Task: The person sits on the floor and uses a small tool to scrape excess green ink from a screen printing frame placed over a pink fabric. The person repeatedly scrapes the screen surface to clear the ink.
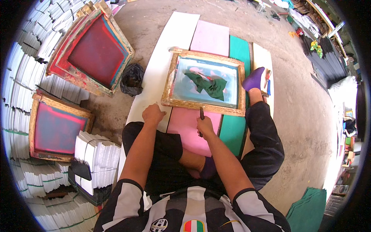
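Note:
A wooden screen-printing frame [205, 106] lies in front of me, with blue-tinted mesh and a crumpled dark green cloth [210, 86] on it. My right hand [205, 126] is closed around a slim dark tool [201, 113], whose exact kind I cannot make out. The tool's far end points at the frame's near rail. Just left of the frame's near-left corner is my left hand [153, 113], its fingers curled in; whatever they may hold is hidden. Beneath the frame are white, pink [193, 125] and green [233, 133] panels side by side.
My purple-socked foot [253, 80] rests by the frame's right side, beside small tools [268, 81]. Red-stained frames [96, 54] stand at the left, near a black plastic bag [132, 79]. Tied white stacks [98, 156] line the left. Folded green sheets [307, 210] lie at the lower right.

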### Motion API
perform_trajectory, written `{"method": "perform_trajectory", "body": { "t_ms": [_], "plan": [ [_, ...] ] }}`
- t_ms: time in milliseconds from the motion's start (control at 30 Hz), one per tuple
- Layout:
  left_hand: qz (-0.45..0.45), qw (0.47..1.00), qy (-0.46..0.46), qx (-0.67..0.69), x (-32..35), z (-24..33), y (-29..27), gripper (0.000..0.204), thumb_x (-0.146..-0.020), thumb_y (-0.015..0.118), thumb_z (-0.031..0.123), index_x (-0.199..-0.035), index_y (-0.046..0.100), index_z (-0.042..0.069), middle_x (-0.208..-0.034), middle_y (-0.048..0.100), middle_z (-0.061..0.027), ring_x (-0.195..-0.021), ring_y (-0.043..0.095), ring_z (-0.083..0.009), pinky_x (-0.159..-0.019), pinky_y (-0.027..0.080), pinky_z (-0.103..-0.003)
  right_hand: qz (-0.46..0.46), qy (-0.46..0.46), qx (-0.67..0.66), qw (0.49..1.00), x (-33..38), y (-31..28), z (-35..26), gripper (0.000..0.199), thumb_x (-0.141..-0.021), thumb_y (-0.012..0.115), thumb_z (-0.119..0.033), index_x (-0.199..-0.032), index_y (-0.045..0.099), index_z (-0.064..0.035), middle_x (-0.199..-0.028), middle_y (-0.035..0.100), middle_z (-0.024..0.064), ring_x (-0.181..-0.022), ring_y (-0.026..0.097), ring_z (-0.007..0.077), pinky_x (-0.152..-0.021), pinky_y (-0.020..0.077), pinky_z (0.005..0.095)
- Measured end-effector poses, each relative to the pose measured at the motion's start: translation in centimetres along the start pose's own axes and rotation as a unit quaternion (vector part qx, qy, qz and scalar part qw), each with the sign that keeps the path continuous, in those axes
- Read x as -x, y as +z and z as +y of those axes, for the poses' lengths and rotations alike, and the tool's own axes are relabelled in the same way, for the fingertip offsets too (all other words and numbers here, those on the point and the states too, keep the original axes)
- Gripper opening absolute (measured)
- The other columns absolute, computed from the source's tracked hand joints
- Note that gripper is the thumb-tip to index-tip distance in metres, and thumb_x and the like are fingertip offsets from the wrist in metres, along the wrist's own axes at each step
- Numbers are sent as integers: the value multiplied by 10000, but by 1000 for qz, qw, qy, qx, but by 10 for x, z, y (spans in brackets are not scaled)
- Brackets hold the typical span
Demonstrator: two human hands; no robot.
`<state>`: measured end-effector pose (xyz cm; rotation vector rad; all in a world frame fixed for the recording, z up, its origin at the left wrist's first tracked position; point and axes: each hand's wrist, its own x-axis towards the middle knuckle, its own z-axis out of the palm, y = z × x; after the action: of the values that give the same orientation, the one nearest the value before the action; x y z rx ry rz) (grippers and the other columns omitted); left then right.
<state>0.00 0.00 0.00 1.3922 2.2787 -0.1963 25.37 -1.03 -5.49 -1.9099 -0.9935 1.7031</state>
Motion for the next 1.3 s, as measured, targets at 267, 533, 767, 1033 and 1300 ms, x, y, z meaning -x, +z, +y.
{"method": "perform_trajectory", "body": {
  "t_ms": [267, 533, 767, 1033, 1300],
  "plan": [
    [-17, 998, 34, 42, -7, 12, 11, 459, -775, 749, 487, -942, 750, 60, -1002, 724, -172, -946, 701, -333, -792, 553, -436, -47, -48, -122, 990, -13, 0, 24, 185, -947, 560, -230, -922, 511, -53, -617, 534, 61, -441, 523, 170, -391, 434, 343],
    [16, 955, 271, 123, -1, 29, 28, 302, -791, 725, 315, -1027, 736, 128, -935, 726, -114, -887, 691, -309, -769, 544, -433, -120, -31, -160, 979, -3, -5, 29, 184, -976, 570, -241, -925, 511, -75, -630, 548, 59, -450, 529, 170, -399, 438, 339],
    [100, 898, 418, 90, 15, 47, 42, 279, -848, 665, 218, -1121, 693, 168, -974, 714, -80, -893, 686, -297, -750, 547, -440, -160, -75, -56, 983, 21, 7, 20, 185, -971, 575, -227, -929, 507, -60, -632, 543, 60, -444, 515, 156, -397, 426, 313],
    [142, 874, 463, 39, 8, 42, 44, 220, -896, 582, 205, -1062, 725, 178, -1046, 722, -61, -881, 703, -290, -733, 570, -425, -197, -97, 3, 976, 29, 7, 15, 180, -973, 568, -211, -983, 523, -36, -666, 578, 77, -479, 554, 164, -433, 459, 311],
    [84, 950, 290, -83, 15, 46, 18, 192, -857, 606, 203, -988, 727, 134, -939, 727, -135, -865, 714, -321, -728, 572, -447, -190, -56, -16, 980, 19, -16, 10, 361, -971, 575, -236, -1240, 490, -11, -890, 615, 114, -722, 642, 203, -626, 548, 351]
  ]
}}
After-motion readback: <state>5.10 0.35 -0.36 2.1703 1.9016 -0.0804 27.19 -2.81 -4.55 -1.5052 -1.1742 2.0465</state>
